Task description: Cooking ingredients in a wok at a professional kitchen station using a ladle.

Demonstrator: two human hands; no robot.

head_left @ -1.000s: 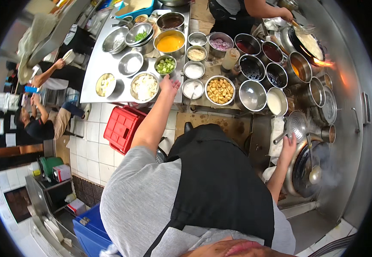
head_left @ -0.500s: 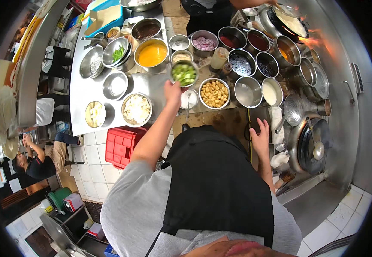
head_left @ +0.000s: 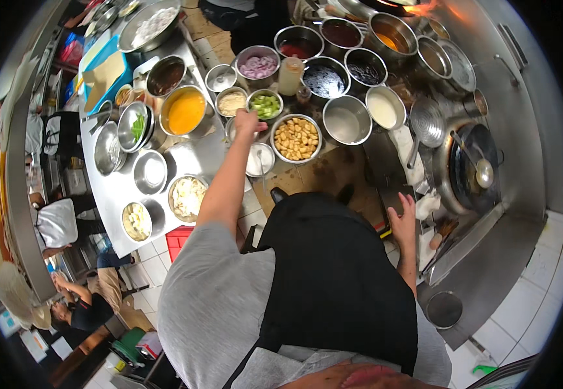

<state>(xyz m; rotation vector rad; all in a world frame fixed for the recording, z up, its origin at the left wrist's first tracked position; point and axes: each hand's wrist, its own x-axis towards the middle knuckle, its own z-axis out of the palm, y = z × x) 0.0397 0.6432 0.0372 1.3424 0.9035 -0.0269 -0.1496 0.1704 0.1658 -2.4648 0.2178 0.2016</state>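
Up in the middle of the head view, here's the left hand (head_left: 247, 123), arm at full stretch, right at the near rim of a small metal bowl of chopped green vegetable (head_left: 266, 105). The fingers are bunched and small in the picture, so whether they pinch that rim or merely rest against it, I can't tell. And the bowl itself? Tucked in tight among its neighbours: a bowl of pale mince (head_left: 232, 102) just to the left, a pot of sliced purple onion (head_left: 257, 66) behind, a bowl of golden cubes (head_left: 296, 139) nearer the body on the right. Below the wrist sits a bowl of white grains (head_left: 260, 160) with a spoon in it. Over to the left, the metal surface (head_left: 187, 155) carries a pot of orange liquid (head_left: 184, 111). Now across to the right hand (head_left: 402, 220), hanging free, fingers apart and curved, nothing in them, just beside a crumpled white cloth (head_left: 428, 206). Farther right, a ladle (head_left: 483, 174) lies in a dark wok (head_left: 466, 185).
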